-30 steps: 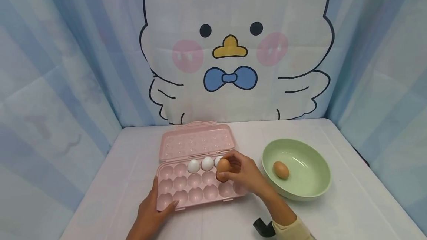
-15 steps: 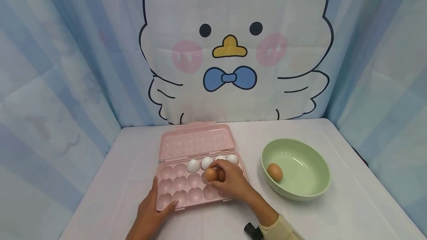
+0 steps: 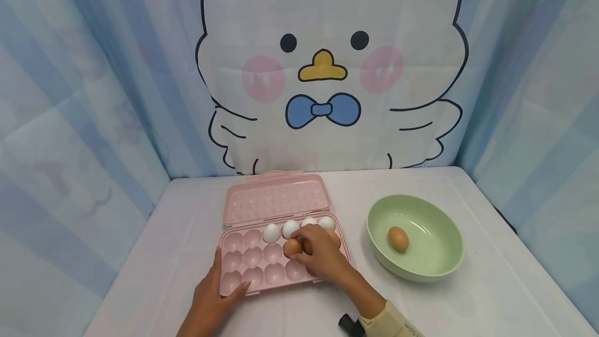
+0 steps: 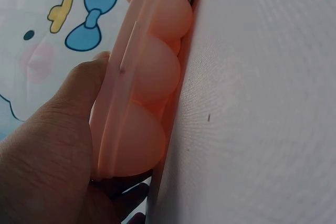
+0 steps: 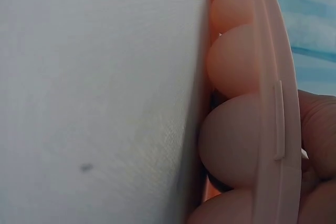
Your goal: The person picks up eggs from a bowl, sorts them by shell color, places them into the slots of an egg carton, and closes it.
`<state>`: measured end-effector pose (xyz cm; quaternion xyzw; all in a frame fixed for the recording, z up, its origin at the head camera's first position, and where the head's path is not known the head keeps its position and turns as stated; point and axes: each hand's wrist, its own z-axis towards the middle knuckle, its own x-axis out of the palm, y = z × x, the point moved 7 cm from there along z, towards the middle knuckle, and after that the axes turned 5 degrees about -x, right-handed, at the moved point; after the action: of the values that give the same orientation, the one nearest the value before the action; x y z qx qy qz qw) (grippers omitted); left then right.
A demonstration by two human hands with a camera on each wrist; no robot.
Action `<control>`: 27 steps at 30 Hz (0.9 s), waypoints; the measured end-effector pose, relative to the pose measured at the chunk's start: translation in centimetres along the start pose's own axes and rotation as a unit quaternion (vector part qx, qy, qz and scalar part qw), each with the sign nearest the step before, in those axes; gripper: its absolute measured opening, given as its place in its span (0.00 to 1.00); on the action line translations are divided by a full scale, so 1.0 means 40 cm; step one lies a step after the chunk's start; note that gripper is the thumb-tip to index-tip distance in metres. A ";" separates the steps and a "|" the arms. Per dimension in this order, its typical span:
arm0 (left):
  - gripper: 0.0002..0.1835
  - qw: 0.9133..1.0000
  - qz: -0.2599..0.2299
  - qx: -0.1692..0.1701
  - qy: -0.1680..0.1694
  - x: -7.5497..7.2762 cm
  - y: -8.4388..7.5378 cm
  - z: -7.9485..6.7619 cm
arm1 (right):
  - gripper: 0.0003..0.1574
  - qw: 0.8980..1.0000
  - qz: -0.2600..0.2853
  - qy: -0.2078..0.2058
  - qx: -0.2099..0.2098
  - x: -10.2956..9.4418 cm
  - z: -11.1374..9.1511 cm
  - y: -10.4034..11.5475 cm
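Observation:
A pink plastic egg carton [image 3: 263, 288] lies with its lid folded back. My left hand [image 3: 212, 290] grips its left front corner, thumb over the front rim; the left wrist view shows fingers under the rounded cups. My right hand [image 3: 324, 255] pinches a brown egg [image 3: 293, 247] low over the middle row. A second brown egg [image 3: 307, 246] shows beside it, partly covered by the fingers. Farther right in that row sits another brown egg [image 3: 334, 238], half hidden behind the hand. Several white eggs [image 3: 271, 233] fill the right part of the back row.
A green bowl [image 3: 437, 261] stands right of the carton with one brown egg [image 3: 398, 238] inside. The carton's lid [image 3: 277, 200] lies flat toward the back. A black device [image 3: 350, 325] sits at my right wrist. A printed curtain [image 3: 323, 144] rises behind the table.
My right hand has moved left and lower with the brown egg, uncovering the rightmost white egg and a brown egg in the middle row. The egg in the bowl has rolled about. My left hand stays put.

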<state>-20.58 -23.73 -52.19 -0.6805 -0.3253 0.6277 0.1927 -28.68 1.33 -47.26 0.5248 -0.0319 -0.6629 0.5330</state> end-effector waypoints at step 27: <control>0.66 1.000 -0.006 -0.004 -0.007 -0.001 -0.001 -0.002 | 0.28 0.997 0.036 -0.062 -0.006 -0.214 -0.047 -0.008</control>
<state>-20.51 -23.72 -52.10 -0.6748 -0.3329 0.6301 0.1918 -28.55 8.76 -42.63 0.4782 -0.0800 -0.6745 0.5567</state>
